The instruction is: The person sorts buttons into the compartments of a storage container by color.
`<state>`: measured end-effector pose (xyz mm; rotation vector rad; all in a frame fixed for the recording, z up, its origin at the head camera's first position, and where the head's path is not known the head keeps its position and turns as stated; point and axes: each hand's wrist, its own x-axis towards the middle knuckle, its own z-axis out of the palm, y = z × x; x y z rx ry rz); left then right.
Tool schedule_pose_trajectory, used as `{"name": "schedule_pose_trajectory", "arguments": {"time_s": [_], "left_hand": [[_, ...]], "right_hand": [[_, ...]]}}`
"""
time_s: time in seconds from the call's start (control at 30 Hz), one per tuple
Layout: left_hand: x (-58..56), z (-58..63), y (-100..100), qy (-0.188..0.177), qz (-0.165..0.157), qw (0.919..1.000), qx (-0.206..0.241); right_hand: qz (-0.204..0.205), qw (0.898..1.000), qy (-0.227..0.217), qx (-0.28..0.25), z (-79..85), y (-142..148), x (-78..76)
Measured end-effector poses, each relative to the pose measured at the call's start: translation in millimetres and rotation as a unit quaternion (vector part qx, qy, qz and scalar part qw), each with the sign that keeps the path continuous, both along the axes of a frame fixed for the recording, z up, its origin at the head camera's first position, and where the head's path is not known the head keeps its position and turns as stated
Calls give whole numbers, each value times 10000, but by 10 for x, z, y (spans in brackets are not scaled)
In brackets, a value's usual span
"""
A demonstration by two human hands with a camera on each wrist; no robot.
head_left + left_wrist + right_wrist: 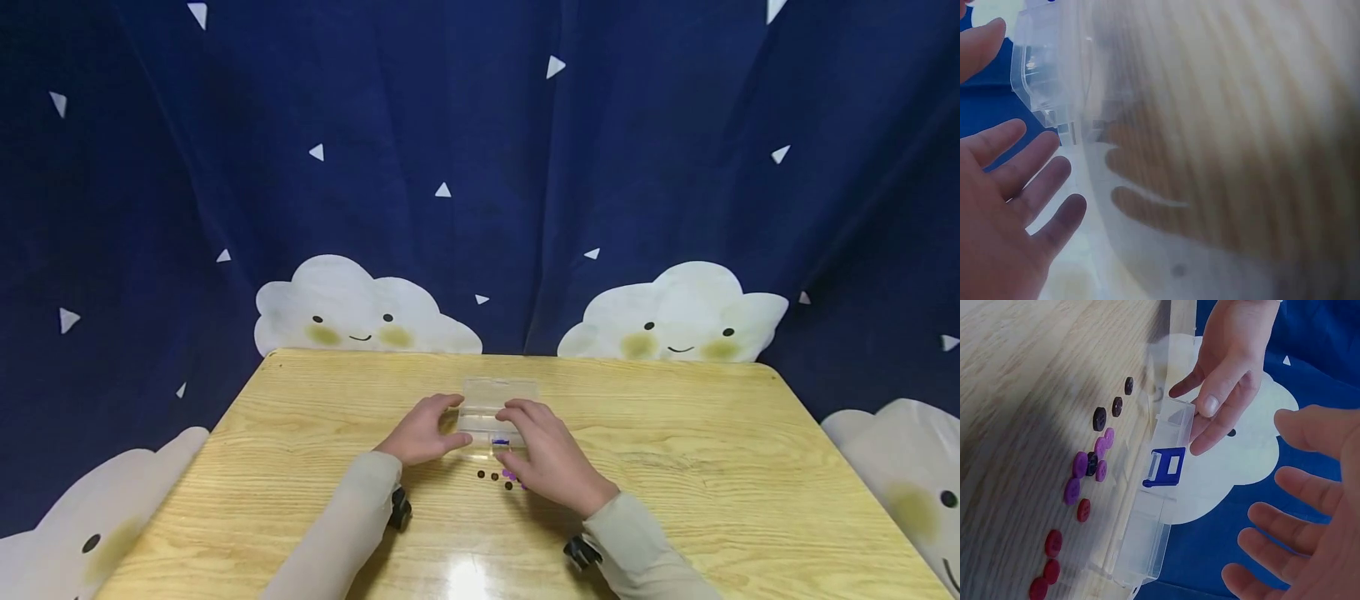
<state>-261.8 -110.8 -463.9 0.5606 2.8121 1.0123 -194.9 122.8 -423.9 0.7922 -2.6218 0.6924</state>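
A clear plastic box (480, 422) sits mid-table, its transparent lid (501, 388) folded back. On its front is a blue-purple latch (1175, 466). My left hand (427, 432) is at the box's left end, thumb and fingers spread; the left wrist view shows those fingers (1041, 164) relaxed beside the clear plastic (1038, 69), holding nothing. Over the box's right part hovers my right hand (551, 454), its fingers (1294, 534) loosely bent and apart. Loose buttons lie before the box: dark ones (1099, 419), purple ones (1080, 464) and red ones (1053, 543).
The box and buttons lie on a light wood-grain table (675, 467). Behind it hangs a dark blue curtain (480, 125) with white triangles and clouds. Black straps with small devices (582, 552) are at both wrists.
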Motion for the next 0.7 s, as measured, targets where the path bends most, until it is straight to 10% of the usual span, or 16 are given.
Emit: {"name": "schedule_pose_trajectory", "arguments": {"time_s": [0.7], "left_hand": [[-115,-59,20,-273,70,9994,-188]], "right_hand": [[-21,10000,-14,-79,-45,36,-26]]}}
